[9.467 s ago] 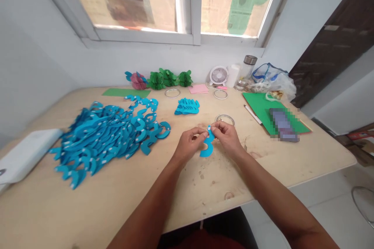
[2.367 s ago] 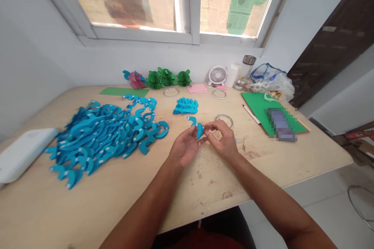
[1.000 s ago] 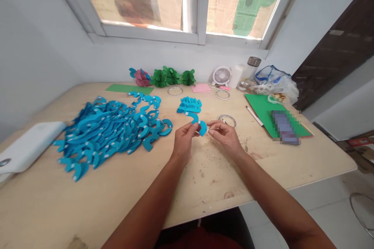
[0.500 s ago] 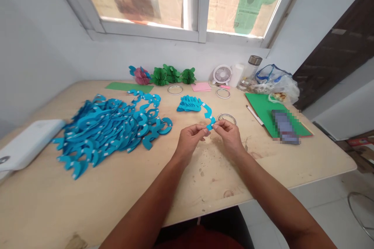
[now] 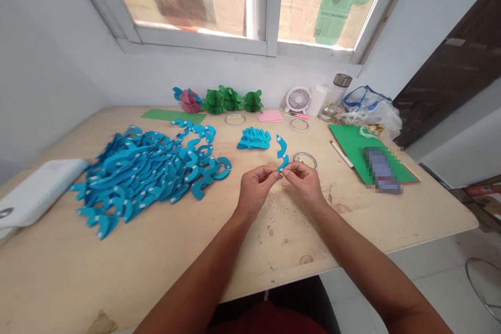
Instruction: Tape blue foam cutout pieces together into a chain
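Close together over the middle of the table, both hands are closed in a pinch. My left hand [image 5: 255, 186] and my right hand [image 5: 306, 182] meet with their fingertips at the near end of a wavy blue paper cutout [image 5: 282, 148]. Small white patches show along the cutout, which curves away from me above the fingers. What lies right between the fingertips is mostly covered. Behind my left hand sits a small stack of blue paper cutouts [image 5: 253, 139]. Farther left spreads a big pile of similar blue cutouts [image 5: 141, 172], also with white patches.
A ring-shaped tape roll [image 5: 315, 162] lies just beyond my right hand. At the right are a white pen [image 5: 341, 154], green paper [image 5: 348, 138] and a blurred-out item [image 5: 382, 169]. A small fan [image 5: 298, 99] and green paper ornaments [image 5: 230, 99] stand at the back; a white device [image 5: 43, 188] lies left.
The blue cutout in my fingers now stands apart from the small stack, its far end having shifted right. Both hands have moved only slightly, the right one a little left.
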`<act>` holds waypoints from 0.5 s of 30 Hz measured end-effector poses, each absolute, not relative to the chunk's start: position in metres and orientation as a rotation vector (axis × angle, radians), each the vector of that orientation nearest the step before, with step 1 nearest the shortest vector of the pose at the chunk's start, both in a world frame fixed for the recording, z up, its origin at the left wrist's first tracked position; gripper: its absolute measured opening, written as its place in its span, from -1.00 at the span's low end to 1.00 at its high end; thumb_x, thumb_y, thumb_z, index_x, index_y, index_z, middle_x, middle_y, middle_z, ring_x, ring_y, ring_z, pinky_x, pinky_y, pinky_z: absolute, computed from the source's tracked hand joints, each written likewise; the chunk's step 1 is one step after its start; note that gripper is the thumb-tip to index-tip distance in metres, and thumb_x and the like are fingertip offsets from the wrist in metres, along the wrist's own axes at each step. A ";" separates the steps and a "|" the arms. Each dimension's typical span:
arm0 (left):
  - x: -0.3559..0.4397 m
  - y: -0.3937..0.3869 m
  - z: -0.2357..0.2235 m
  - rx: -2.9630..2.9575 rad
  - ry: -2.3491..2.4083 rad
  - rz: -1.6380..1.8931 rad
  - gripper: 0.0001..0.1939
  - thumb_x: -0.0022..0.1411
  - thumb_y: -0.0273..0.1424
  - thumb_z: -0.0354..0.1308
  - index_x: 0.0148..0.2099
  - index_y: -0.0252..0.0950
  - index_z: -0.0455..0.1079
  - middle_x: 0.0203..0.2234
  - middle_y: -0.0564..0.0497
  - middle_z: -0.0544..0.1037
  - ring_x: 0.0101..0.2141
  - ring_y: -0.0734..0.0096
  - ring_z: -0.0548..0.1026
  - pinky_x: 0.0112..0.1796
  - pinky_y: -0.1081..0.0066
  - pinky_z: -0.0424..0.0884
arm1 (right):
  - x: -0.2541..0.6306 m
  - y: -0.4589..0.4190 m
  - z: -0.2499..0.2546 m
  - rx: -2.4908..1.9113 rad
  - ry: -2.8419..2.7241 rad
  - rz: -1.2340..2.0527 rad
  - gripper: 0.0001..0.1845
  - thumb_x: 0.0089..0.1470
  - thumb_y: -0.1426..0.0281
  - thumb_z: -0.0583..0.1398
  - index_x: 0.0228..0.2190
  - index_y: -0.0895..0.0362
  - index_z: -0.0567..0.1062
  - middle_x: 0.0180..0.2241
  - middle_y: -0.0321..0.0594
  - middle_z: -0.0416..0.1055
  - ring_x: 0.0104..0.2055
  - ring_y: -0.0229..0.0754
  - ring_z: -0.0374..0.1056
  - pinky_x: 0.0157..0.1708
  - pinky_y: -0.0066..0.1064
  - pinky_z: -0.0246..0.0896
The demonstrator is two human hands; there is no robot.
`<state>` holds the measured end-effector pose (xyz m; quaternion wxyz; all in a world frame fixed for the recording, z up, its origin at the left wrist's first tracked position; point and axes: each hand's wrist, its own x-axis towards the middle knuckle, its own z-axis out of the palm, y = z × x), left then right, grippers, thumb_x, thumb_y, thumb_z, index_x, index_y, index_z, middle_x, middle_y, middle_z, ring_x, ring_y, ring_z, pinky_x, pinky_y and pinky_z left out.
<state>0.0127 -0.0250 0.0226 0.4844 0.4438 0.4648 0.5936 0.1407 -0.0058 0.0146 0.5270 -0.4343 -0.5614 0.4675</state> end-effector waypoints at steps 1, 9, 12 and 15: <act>0.013 -0.025 0.023 1.079 1.131 1.445 -0.92 -0.13 -0.38 0.28 -0.51 -0.27 0.52 -0.56 0.04 0.53 -0.47 0.40 0.43 -0.37 0.40 0.35 | 0.141 -0.006 0.014 -1.039 -1.342 1.113 -0.89 -0.12 0.34 0.24 -0.54 0.13 0.46 -0.52 -0.28 0.38 -0.43 -0.25 0.27 -0.42 -0.44 0.17; 0.018 -0.026 0.020 1.011 1.115 1.490 -0.92 -0.11 -0.40 0.28 -0.49 -0.31 0.52 -0.57 0.05 0.53 -0.49 0.47 0.42 -0.35 0.43 0.36 | 0.141 -0.006 0.013 -1.056 -1.366 1.087 -0.88 -0.12 0.32 0.23 -0.54 0.13 0.47 -0.52 -0.28 0.39 -0.43 -0.24 0.30 -0.40 -0.43 0.18; 0.018 -0.026 0.019 1.003 1.109 1.504 -0.92 -0.11 -0.39 0.28 -0.49 -0.31 0.52 -0.55 0.03 0.55 -0.46 0.43 0.45 -0.34 0.41 0.38 | 0.141 -0.007 0.014 -1.056 -1.365 1.067 -0.89 -0.11 0.34 0.23 -0.54 0.13 0.47 -0.51 -0.28 0.39 -0.43 -0.25 0.29 -0.39 -0.43 0.18; 0.018 -0.026 0.017 1.013 1.116 1.502 -0.90 -0.12 -0.39 0.29 -0.48 -0.31 0.53 -0.53 0.02 0.56 -0.44 0.39 0.47 -0.32 0.39 0.40 | 0.140 -0.007 0.014 -1.061 -1.370 1.048 -0.90 -0.11 0.35 0.22 -0.55 0.13 0.46 -0.51 -0.28 0.39 -0.43 -0.25 0.29 -0.38 -0.42 0.18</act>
